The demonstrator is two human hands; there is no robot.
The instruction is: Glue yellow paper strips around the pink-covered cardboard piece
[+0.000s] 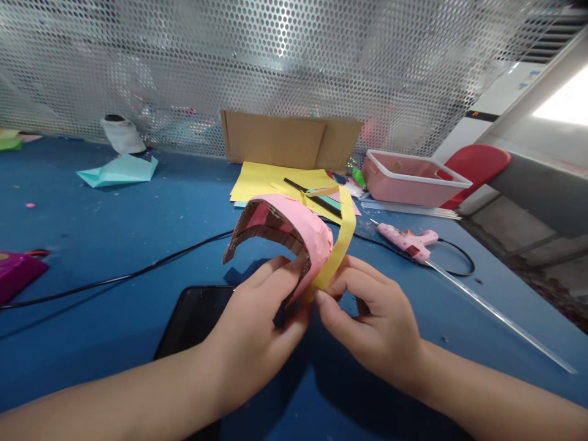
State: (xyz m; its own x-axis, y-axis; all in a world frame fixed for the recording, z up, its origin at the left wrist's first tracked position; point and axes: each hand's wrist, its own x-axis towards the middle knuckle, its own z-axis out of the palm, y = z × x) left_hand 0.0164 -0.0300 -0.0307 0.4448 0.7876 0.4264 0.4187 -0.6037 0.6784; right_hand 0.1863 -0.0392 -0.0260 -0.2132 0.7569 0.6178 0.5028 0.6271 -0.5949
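Note:
My left hand (261, 331) grips a curved piece of corrugated cardboard (312, 233) covered in pink paper, its brown inner side facing left. In my right hand (372, 312), thumb and forefinger pinch the lower end of a yellow paper strip (343, 236) against the near edge of the pink piece. From there the strip rises and bends over to the left at its top. The fingertips of both hands are close together at this edge, and some of the left fingers are hidden behind the cardboard. A black phone (195, 318) lies partly under my left forearm.
A pink glue gun (407, 240) with a long clear glue stick (500, 315) lies at right; a black cable (151, 266) crosses the blue table. Behind are yellow sheets (257, 180), a cardboard box (275, 139) and a pink basket (413, 184). Folded turquoise paper (120, 171) sits at left.

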